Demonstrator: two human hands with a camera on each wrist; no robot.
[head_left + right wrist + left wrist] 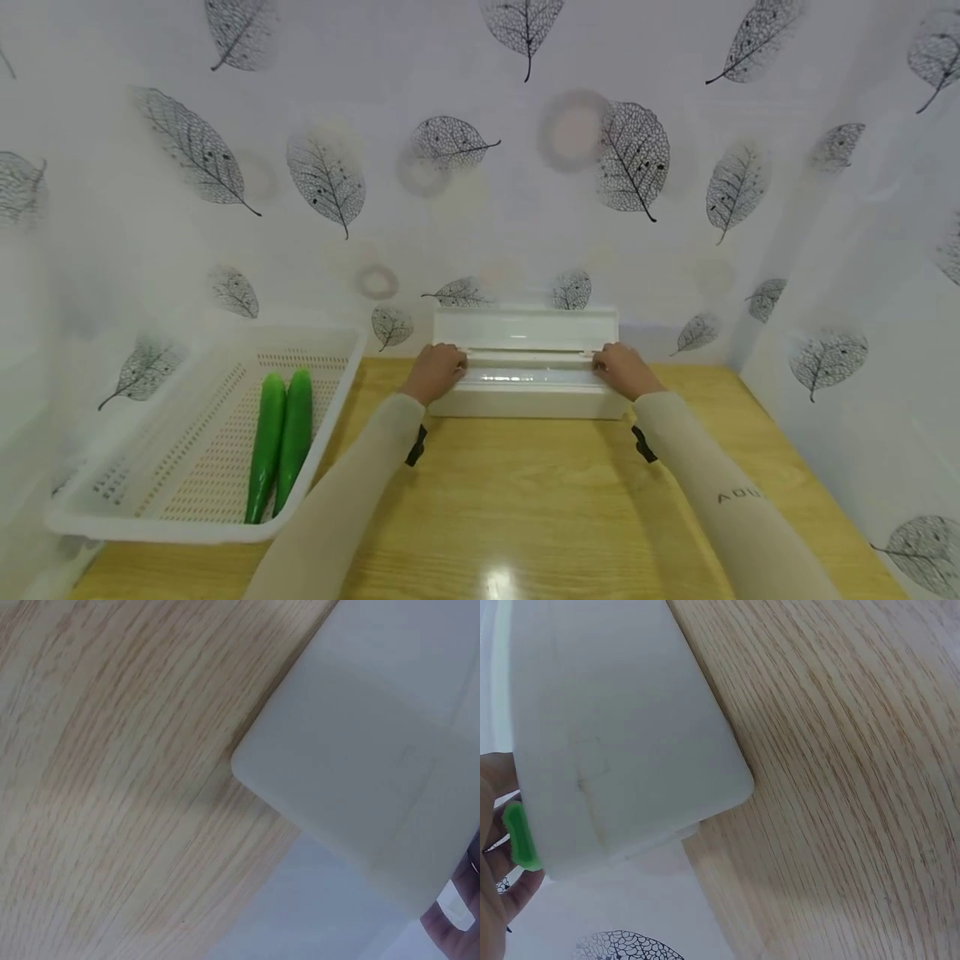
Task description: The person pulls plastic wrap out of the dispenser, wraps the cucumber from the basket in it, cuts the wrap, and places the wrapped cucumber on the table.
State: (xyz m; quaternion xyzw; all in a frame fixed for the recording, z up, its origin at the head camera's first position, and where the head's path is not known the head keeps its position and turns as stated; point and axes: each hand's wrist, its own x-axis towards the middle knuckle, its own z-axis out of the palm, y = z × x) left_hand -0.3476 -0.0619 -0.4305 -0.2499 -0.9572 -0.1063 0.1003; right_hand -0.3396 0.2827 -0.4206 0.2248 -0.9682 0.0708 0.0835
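A long white cling film dispenser (528, 406) sits at the back of the table with its lid (480, 321) raised against the wall. Shiny clear film (525, 377) shows inside it. My left hand (437, 371) grips the left end near the opening, fingers curled over the edge; in the left wrist view a green piece (521, 836) lies among those fingers, partly behind the box. At the opposite end my right hand (626, 371) grips in the same way. A small white piece (455, 906) shows between its fingers in the right wrist view; most of that hand is hidden there.
On the left stands a white plastic basket (191, 530) with two long green cucumbers (281, 442) in it. The wooden table (525, 492) stretches between my forearms. Leaf-patterned white sheeting (480, 233) closes off the back and both sides.
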